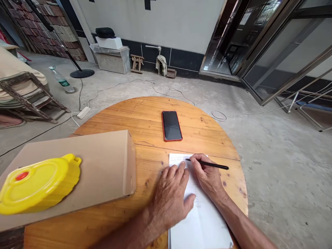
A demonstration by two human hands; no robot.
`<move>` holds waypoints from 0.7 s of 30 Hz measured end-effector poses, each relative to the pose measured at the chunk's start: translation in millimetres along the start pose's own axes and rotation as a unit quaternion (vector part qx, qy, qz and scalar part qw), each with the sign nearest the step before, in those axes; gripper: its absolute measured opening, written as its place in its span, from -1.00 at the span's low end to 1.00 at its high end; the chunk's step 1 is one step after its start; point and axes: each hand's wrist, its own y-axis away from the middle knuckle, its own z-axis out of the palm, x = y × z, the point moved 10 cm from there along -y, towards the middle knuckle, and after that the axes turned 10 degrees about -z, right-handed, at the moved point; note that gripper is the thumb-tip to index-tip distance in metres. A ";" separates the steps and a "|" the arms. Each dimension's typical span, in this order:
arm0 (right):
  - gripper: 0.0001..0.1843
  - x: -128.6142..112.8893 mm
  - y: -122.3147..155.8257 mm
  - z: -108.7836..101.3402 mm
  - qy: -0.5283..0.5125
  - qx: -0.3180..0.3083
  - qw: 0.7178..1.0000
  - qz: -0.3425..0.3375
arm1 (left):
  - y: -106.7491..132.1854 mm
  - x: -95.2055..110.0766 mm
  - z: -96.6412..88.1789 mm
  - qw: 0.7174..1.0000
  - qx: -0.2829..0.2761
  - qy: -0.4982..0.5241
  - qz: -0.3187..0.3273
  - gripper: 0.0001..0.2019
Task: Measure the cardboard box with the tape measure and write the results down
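Note:
My right hand [209,178] is closed around a black pen [215,164], its tip touching a white sheet of paper [199,221] near the top edge. Small rows of handwriting show there, too faint to read. Flat on the paper's left side lies my left hand [172,193], fingers stretched out and thumb apart, holding nothing. More sheets seem to lie under the top one. Beyond both hands, a dark phone [172,126] in a red case rests on the round wooden table [145,155].
At the left a cardboard box [103,166] bears a yellow plastic case [38,186] with a red button. Past the table are a water bottle [61,80], a power strip [83,112] and loose cables on the concrete floor. A person sits on a wooden chair [31,93] at far left.

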 end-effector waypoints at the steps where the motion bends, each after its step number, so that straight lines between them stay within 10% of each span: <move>1: -0.79 0.3 0.0 0.3 -0.001 -0.001 1.000 0.000 | -0.1 -0.2 0.1 1.000 0.000 0.000 0.000 -0.42; 21: -0.81 -1.5 -0.5 1.7 0.019 -0.006 1.000 -0.009 | 1.3 -0.5 2.1 1.000 -0.003 -0.012 0.001 -0.39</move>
